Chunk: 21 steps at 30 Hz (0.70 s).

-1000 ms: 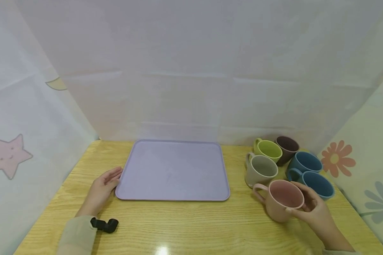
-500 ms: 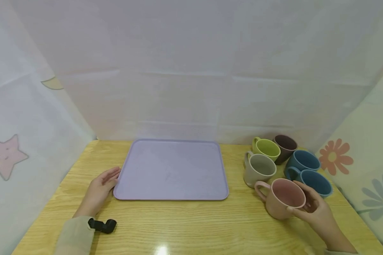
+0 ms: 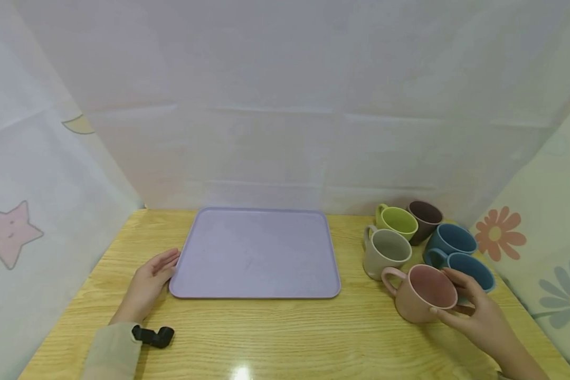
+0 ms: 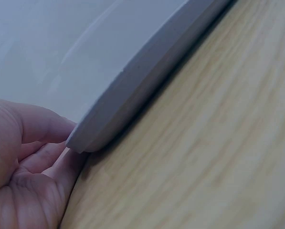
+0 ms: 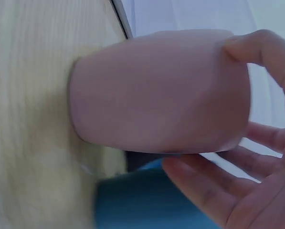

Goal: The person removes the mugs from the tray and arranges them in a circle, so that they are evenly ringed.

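Note:
At the right, my right hand (image 3: 475, 316) holds a pink mug (image 3: 415, 303) by its rim, thumb on the near side and fingers on the far side. The mug is upright with its handle toward the left. In the right wrist view the pink mug (image 5: 156, 93) fills the middle, its base close to the tabletop. My left hand (image 3: 147, 285) rests by the left edge of a lilac tray (image 3: 256, 253), fingers loosely extended along it. The left wrist view shows the thumb and fingers touching the tray's rim (image 4: 128, 90).
Behind the pink mug stand a grey mug (image 3: 387, 253), a green mug (image 3: 399, 221) and a dark brown mug (image 3: 425, 219). Two blue mugs (image 3: 456, 238) are at the far right. Cloth walls enclose the wooden table (image 3: 266, 338) at the back and sides.
The pink mug in my right hand has shifted slightly right and a little away from me, closer to the other mugs. My left hand stays at the tray's edge.

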### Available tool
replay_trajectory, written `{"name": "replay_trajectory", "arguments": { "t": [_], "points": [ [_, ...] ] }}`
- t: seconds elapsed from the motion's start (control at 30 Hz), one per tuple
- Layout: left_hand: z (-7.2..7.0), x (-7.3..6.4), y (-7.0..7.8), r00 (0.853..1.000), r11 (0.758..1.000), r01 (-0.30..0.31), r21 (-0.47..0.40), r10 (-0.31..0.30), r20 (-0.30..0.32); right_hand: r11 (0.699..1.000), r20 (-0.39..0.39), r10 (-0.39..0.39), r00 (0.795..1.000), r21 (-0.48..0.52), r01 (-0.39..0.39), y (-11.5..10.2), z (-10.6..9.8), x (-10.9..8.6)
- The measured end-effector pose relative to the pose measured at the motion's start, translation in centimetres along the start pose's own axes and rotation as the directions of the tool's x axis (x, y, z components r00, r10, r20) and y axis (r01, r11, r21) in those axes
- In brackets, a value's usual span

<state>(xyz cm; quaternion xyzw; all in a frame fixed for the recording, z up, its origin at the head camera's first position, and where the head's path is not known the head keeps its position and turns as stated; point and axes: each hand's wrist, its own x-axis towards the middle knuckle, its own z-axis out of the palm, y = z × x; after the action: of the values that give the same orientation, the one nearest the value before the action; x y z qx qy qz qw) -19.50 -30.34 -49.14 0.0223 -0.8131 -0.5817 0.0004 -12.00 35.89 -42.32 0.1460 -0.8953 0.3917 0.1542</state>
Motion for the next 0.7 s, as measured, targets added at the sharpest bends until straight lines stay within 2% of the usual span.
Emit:
{"name": "replay_trajectory", "arguments": {
  "t": [0.13, 0.23, 0.33, 0.43, 0.53, 0.63, 0.7],
  "points": [
    [0.1, 0.0, 0.0, 1.0, 1.0, 0.003, 0.0, -0.003, 0.002, 0.986, 0.022, -0.062, 0.998, -0.156, 0.065, -1.1, -0.6, 0.4],
    [0.3, 0.2, 0.0, 1.0, 1.0, 0.005, -0.004, -0.005, 0.002, 0.95, 0.016, -0.114, 0.993, -0.29, 0.114, -2.4, -1.0, 0.7],
    [0.4, 0.4, 0.1, 1.0, 1.0, 0.008, -0.012, -0.008, 0.001, 0.914, -0.014, -0.175, 0.984, -0.373, 0.157, -3.7, -0.9, 1.5],
    [0.5, 0.5, 0.2, 1.0, 1.0, 0.023, -0.016, -0.023, 0.006, 0.905, -0.035, -0.222, 0.974, -0.378, 0.193, -4.9, -0.1, 2.4],
    [0.5, 0.3, 0.5, 0.999, 0.999, 0.042, 0.032, -0.043, 0.025, 0.902, -0.037, -0.276, 0.96, -0.356, 0.245, -5.8, 1.1, 3.6],
    [0.5, -0.1, 1.6, 0.999, 0.989, 0.024, 0.144, -0.027, 0.018, 0.905, -0.02, -0.305, 0.952, -0.317, 0.283, -6.6, 2.3, 5.4],
    [0.3, -0.3, 3.0, 1.0, 0.972, -0.024, 0.234, 0.024, 0.002, 0.914, 0.009, -0.302, 0.953, -0.282, 0.292, -7.0, 3.1, 7.2]
  ]
}}
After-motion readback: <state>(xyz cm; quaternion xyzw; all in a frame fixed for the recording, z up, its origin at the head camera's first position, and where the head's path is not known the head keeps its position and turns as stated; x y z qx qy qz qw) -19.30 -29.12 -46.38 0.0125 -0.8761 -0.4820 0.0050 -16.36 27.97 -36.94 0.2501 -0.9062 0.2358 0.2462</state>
